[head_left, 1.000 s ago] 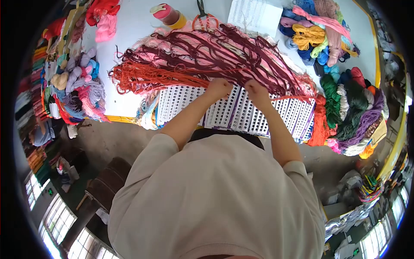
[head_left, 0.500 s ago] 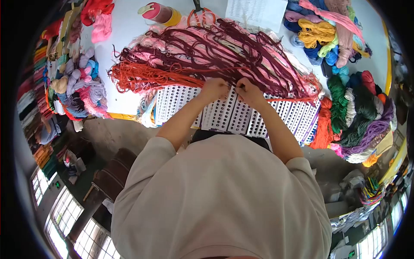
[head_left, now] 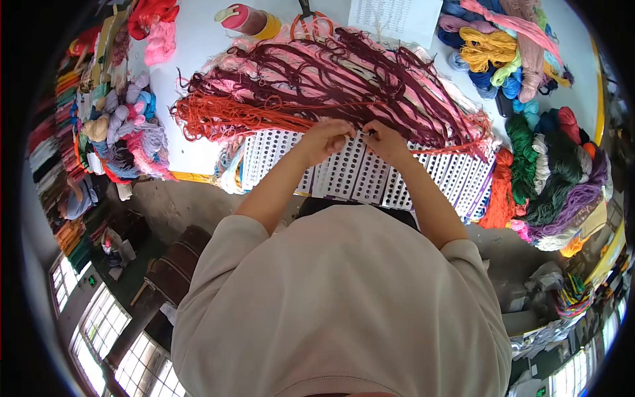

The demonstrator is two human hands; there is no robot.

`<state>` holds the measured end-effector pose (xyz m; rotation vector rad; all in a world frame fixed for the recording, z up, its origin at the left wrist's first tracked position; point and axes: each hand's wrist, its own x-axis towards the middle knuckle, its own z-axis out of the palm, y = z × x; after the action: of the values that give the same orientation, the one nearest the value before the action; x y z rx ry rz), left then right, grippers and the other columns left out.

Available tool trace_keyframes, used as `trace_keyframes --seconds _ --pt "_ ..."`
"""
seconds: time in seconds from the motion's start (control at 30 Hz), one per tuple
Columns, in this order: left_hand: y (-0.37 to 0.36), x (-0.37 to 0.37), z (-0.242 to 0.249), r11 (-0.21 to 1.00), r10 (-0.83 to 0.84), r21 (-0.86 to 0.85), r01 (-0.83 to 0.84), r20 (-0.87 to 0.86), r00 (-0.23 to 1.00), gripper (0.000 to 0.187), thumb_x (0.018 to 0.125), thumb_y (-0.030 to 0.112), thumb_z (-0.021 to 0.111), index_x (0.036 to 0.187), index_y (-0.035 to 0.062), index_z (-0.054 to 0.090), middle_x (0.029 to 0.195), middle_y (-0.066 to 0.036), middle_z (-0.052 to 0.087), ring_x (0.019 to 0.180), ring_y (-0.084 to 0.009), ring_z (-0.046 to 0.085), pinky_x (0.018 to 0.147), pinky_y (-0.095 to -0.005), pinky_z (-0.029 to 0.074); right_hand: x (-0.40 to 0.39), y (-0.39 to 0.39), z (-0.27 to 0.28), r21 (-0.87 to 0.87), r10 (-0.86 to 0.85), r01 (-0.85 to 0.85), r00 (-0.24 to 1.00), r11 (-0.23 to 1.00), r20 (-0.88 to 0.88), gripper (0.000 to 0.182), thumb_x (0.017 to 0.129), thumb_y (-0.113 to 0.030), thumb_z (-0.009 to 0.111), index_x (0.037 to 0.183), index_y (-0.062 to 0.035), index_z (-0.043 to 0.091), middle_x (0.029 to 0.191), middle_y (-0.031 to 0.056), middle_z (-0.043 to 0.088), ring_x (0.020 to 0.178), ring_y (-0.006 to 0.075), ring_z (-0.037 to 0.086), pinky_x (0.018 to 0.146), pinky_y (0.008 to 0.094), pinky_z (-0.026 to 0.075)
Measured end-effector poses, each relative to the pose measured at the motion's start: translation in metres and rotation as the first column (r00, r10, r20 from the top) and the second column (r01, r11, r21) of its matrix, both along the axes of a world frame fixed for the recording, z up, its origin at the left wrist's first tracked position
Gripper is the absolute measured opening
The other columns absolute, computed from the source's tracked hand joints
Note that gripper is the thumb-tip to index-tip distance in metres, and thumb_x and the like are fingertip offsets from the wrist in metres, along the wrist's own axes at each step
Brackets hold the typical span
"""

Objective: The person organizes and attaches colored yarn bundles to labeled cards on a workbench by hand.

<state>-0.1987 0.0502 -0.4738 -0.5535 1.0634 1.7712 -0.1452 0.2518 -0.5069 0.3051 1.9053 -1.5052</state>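
My left hand (head_left: 324, 141) is over the upper edge of the white cards punched with rows of dark holes (head_left: 362, 173), its thumb and fingertips brought together. Close beside it, my right hand (head_left: 385, 142) has its fingers curled in a pinch at the same edge. Whatever lies between the fingertips is too small to make out. Just beyond both hands spreads a heap of dark maroon yarn strands (head_left: 390, 86) over pink ones. A bundle of orange-red yarn (head_left: 225, 118) stretches from the left up to my left hand.
Scissors with orange handles (head_left: 311, 26), a pink and yellow container (head_left: 248, 21) and a printed sheet (head_left: 393, 20) lie behind the heap. Coloured skeins (head_left: 489, 49) are piled at the right, more skeins (head_left: 126, 126) at the left. A brown chair (head_left: 178, 264) stands behind on the left.
My left hand has turned and shifted slightly left, its fingers now more outstretched at the top. My right hand stays nearly in place, pinched. The whole view has shifted a little.
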Motion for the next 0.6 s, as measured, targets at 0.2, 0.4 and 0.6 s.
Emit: trace_keyframes --seconds 0.2,0.4,0.6 --pt "0.021 0.021 -0.013 0.83 -0.531 -0.358 0.428 -0.273 0.802 0.013 0.087 0.015 0.051 0.083 0.0069 0.06 0.07 -0.005 0.063 0.044 -0.0084 0.043 0.04 -0.0227 0.032 -0.013 0.005 0.006 -0.051 0.119 -0.113 0.983 0.992 0.143 0.034 0.08 -0.032 0.066 0.106 -0.0111 0.059 0.073 0.0078 0.065 0.064 0.0173 0.063 0.062 0.0309 0.049" --pt "-0.036 -0.017 0.013 0.887 -0.286 -0.392 0.246 -0.046 0.957 0.022 0.091 0.029 0.056 0.078 0.0112 0.058 0.066 0.001 0.053 0.043 -0.005 0.035 0.039 -0.0227 0.028 -0.013 -0.001 0.026 0.475 0.397 -0.319 0.915 0.82 -0.071 0.04 0.08 -0.042 0.067 0.107 -0.0144 0.054 0.078 0.0099 0.067 0.074 0.0273 0.066 0.067 0.0406 0.05" --pt "-0.215 -0.075 0.055 0.873 0.484 -0.063 -0.484 -0.017 0.875 0.016 0.094 0.015 0.049 0.078 0.0129 0.05 0.061 0.006 0.039 0.045 -0.0025 0.03 0.037 -0.0178 0.021 -0.015 0.001 0.027 0.404 0.349 -0.324 0.937 0.856 0.011 0.044 0.081 -0.044 0.066 0.111 -0.0167 0.05 0.085 0.0098 0.068 0.081 0.0306 0.066 0.071 0.0417 0.05"
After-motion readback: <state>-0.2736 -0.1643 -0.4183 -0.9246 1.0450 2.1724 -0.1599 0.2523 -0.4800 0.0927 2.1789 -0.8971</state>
